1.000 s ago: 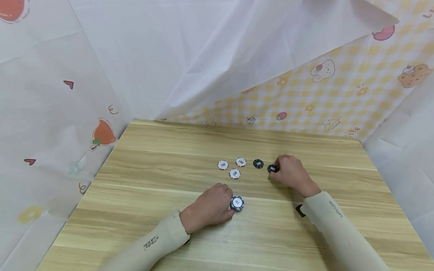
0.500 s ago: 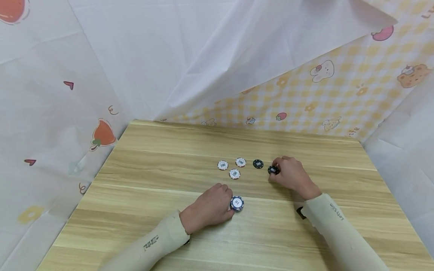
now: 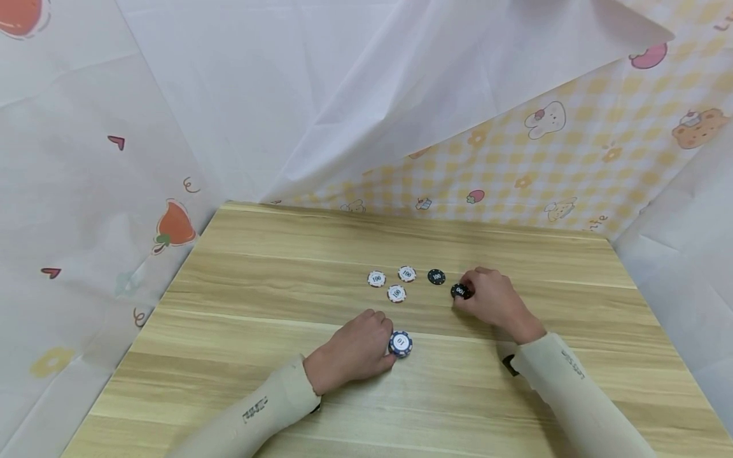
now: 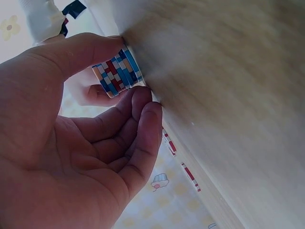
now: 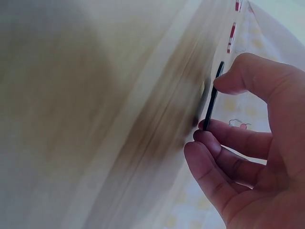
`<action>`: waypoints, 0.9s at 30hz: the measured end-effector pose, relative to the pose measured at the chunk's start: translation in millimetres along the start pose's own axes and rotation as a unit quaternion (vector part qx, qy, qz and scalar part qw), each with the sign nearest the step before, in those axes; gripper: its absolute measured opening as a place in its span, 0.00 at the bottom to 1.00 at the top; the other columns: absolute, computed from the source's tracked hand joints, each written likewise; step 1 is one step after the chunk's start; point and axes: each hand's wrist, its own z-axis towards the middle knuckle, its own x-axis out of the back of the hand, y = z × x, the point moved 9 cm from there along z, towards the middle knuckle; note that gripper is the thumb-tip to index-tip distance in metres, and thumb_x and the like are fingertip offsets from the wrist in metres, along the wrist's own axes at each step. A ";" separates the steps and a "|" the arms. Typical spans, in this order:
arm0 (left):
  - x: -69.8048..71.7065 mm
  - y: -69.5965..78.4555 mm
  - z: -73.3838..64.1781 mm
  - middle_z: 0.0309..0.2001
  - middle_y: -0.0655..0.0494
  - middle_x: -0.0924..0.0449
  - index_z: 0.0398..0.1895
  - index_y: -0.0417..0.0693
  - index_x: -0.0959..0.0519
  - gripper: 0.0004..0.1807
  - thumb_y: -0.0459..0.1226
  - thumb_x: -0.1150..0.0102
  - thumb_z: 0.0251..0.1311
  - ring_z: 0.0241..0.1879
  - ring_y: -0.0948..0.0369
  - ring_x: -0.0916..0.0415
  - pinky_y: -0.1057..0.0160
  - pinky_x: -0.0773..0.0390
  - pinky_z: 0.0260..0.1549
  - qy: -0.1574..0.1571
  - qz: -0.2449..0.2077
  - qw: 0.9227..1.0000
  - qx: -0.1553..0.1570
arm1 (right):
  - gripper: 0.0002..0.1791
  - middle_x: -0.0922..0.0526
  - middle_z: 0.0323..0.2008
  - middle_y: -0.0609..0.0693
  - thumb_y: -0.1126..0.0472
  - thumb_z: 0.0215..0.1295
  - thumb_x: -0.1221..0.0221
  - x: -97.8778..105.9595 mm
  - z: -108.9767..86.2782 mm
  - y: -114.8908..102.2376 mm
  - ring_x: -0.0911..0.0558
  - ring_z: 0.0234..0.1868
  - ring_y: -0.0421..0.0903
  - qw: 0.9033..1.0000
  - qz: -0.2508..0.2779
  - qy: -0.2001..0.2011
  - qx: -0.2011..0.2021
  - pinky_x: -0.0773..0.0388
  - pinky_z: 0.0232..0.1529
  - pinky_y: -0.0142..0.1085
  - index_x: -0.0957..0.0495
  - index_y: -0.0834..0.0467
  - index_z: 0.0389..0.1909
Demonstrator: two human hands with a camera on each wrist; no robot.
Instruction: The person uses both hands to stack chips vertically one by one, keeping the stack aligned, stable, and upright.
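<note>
My left hand (image 3: 357, 346) holds the side of a short stack of poker chips (image 3: 401, 343) on the table. Its top chip is blue and white, marked 10; blue and red edges show in the stack (image 4: 118, 72) in the left wrist view, between thumb and curled fingers. Farther right, my right hand (image 3: 492, 298) pinches a black poker chip (image 3: 460, 291) marked 100 by its edge. In the right wrist view this black chip (image 5: 213, 98) appears edge-on between thumb and fingertips, a dark shadow beside it on the wood. Another black chip (image 3: 436, 277) lies flat just left of it.
White chips marked 100 lie flat on the wooden table (image 3: 275, 273): one at left (image 3: 376, 278), one behind (image 3: 406, 274), one in front (image 3: 396, 293). A patterned cloth (image 3: 515, 159) hangs along the table's far edge, with white sheets at both sides.
My right hand has drawn slightly back toward me with the black chip, which has turned a little. The left hand and the stack stay where they were.
</note>
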 end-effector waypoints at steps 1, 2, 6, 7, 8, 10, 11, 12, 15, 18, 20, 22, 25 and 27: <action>-0.2 -0.1 0.0 0.37 0.50 0.16 0.44 0.35 0.13 0.20 0.47 0.27 0.68 0.36 0.59 0.24 0.61 0.19 0.42 0.000 -0.001 1.000 0.001 | 0.18 0.14 0.37 0.53 0.56 0.61 0.26 -0.4 -0.7 -1.4 0.20 0.34 0.48 1.000 0.001 0.000 0.002 0.19 0.38 0.45 0.13 0.67 0.43; -0.2 -0.1 0.0 0.37 0.50 0.16 0.43 0.35 0.14 0.20 0.47 0.27 0.67 0.36 0.59 0.24 0.61 0.19 0.42 0.001 -0.002 1.000 0.001 | 0.18 0.14 0.37 0.53 0.56 0.60 0.26 -0.3 -1.5 -3.3 0.20 0.34 0.47 1.000 0.001 0.002 0.006 0.19 0.38 0.45 0.13 0.67 0.43; 0.7 0.6 -0.4 0.36 0.51 0.17 0.41 0.36 0.14 0.19 0.46 0.26 0.66 0.35 0.59 0.25 0.61 0.19 0.41 0.007 0.003 1.000 -0.004 | 0.17 0.16 0.34 0.51 0.57 0.59 0.27 -0.1 -4.1 -9.9 0.21 0.31 0.46 1.000 -0.006 0.013 0.025 0.20 0.35 0.44 0.13 0.66 0.41; 0.3 0.8 -0.4 0.36 0.51 0.17 0.41 0.36 0.14 0.19 0.46 0.27 0.66 0.35 0.59 0.25 0.61 0.20 0.41 0.007 0.004 1.000 -0.005 | 0.17 0.16 0.33 0.51 0.57 0.59 0.27 0.4 -4.6 -11.7 0.22 0.31 0.46 0.999 -0.007 0.016 0.030 0.20 0.35 0.44 0.13 0.66 0.41; 0.3 1.0 -0.3 0.36 0.51 0.16 0.42 0.36 0.14 0.19 0.46 0.27 0.66 0.35 0.59 0.24 0.61 0.19 0.42 0.009 0.005 1.000 -0.007 | 0.16 0.16 0.32 0.51 0.57 0.59 0.27 0.7 -5.1 -13.6 0.22 0.30 0.45 0.999 -0.009 0.018 0.035 0.21 0.34 0.44 0.13 0.66 0.41; 0.1 1.2 -0.2 0.37 0.50 0.16 0.42 0.36 0.13 0.20 0.46 0.27 0.67 0.36 0.58 0.24 0.61 0.19 0.43 0.010 0.008 1.000 -0.009 | 0.16 0.17 0.32 0.51 0.57 0.59 0.27 0.3 -5.8 -16.0 0.23 0.29 0.45 0.999 -0.010 0.018 0.039 0.21 0.33 0.43 0.13 0.66 0.41; -0.4 1.2 -0.1 0.37 0.50 0.16 0.42 0.36 0.13 0.20 0.47 0.27 0.67 0.36 0.58 0.24 0.61 0.19 0.43 0.009 0.009 1.000 -0.010 | 0.16 0.17 0.32 0.51 0.57 0.59 0.27 0.1 -6.1 -17.1 0.23 0.29 0.45 0.999 -0.011 0.017 0.041 0.21 0.33 0.43 0.13 0.66 0.41; -0.6 1.2 0.0 0.37 0.50 0.16 0.42 0.36 0.13 0.20 0.47 0.27 0.68 0.36 0.58 0.24 0.61 0.20 0.43 0.009 0.010 1.000 -0.011 | 0.16 0.17 0.32 0.51 0.57 0.60 0.27 -0.4 -6.4 -18.0 0.24 0.30 0.44 0.999 -0.012 0.016 0.041 0.22 0.34 0.43 0.13 0.66 0.41; -0.9 1.3 0.3 0.37 0.51 0.16 0.42 0.36 0.13 0.20 0.47 0.28 0.68 0.36 0.58 0.24 0.61 0.20 0.44 0.009 0.014 1.000 -0.014 | 0.17 0.17 0.32 0.50 0.56 0.61 0.27 -2.4 -7.2 -19.1 0.24 0.29 0.44 0.999 -0.013 0.010 0.038 0.22 0.34 0.43 0.12 0.66 0.42; -1.0 1.6 0.5 0.36 0.52 0.16 0.41 0.37 0.14 0.19 0.47 0.28 0.68 0.36 0.59 0.24 0.61 0.21 0.43 0.011 0.017 1.000 -0.018 | 0.17 0.18 0.31 0.49 0.56 0.61 0.27 -3.8 -7.7 -20.0 0.24 0.29 0.44 0.999 -0.009 0.005 0.034 0.23 0.33 0.41 0.13 0.67 0.41; -1.1 1.4 0.6 0.36 0.52 0.17 0.41 0.37 0.14 0.19 0.47 0.28 0.68 0.36 0.59 0.24 0.60 0.21 0.43 0.012 0.015 1.000 -0.018 | 0.16 0.19 0.30 0.48 0.57 0.61 0.27 -4.2 -8.0 -20.8 0.25 0.28 0.43 0.999 -0.005 0.002 0.033 0.24 0.31 0.40 0.13 0.67 0.41; -1.5 1.1 0.7 0.36 0.52 0.17 0.41 0.37 0.14 0.19 0.47 0.28 0.68 0.36 0.59 0.24 0.60 0.21 0.44 0.011 0.014 1.000 -0.017 | 0.16 0.20 0.28 0.47 0.57 0.60 0.27 -3.7 -8.5 -22.8 0.26 0.27 0.43 0.999 -0.003 0.003 0.036 0.25 0.30 0.39 0.13 0.66 0.40; -2.1 0.8 0.9 0.36 0.51 0.16 0.41 0.37 0.14 0.19 0.47 0.28 0.68 0.37 0.59 0.24 0.60 0.21 0.45 0.009 0.013 1.000 -0.016 | 0.15 0.20 0.28 0.46 0.56 0.59 0.26 -3.1 -9.9 -25.8 0.26 0.27 0.42 0.999 -0.002 0.007 0.041 0.26 0.30 0.38 0.13 0.65 0.38; -2.2 1.0 0.9 0.36 0.52 0.16 0.41 0.37 0.14 0.19 0.47 0.28 0.68 0.37 0.59 0.23 0.60 0.21 0.45 0.008 0.015 1.000 -0.018 | 0.15 0.19 0.28 0.46 0.56 0.59 0.26 -3.1 -10.9 -28.1 0.26 0.27 0.42 0.999 -0.002 0.009 0.044 0.26 0.31 0.39 0.13 0.64 0.38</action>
